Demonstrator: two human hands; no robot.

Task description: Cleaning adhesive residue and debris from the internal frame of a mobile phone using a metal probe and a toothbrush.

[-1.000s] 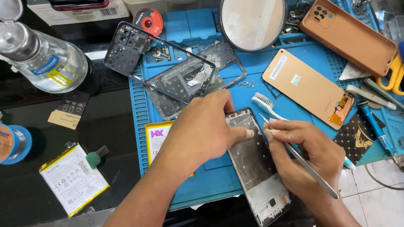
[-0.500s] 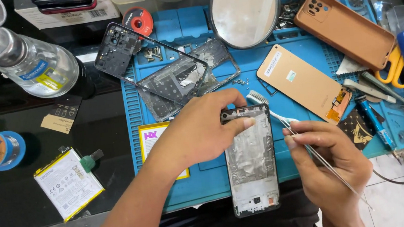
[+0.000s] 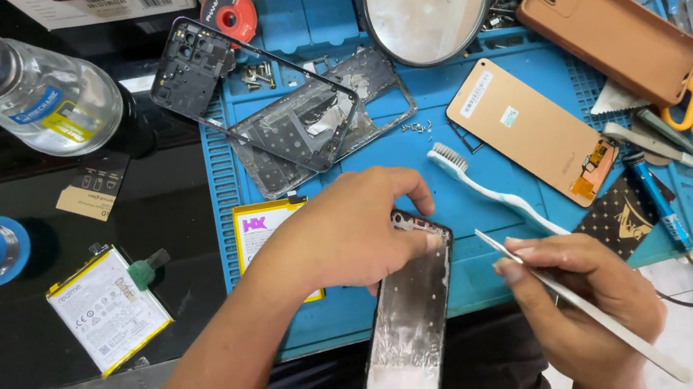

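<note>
The left hand has its fingers clamped on the top end of a phone frame, which tilts down toward the person. The right hand pinches thin metal tweezers, just beside the frame. A white toothbrush lies above those fingers on the blue mat. A yellow battery peeks out behind the left hand.

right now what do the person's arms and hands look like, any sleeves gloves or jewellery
Both are bare. The left hand and its forearm show no sleeve, glove, watch or ring up to the frame's lower edge. The right hand is also ungloved, with no ring or wristband visible and short fingernails; its wrist leaves the frame before any sleeve shows.
</note>
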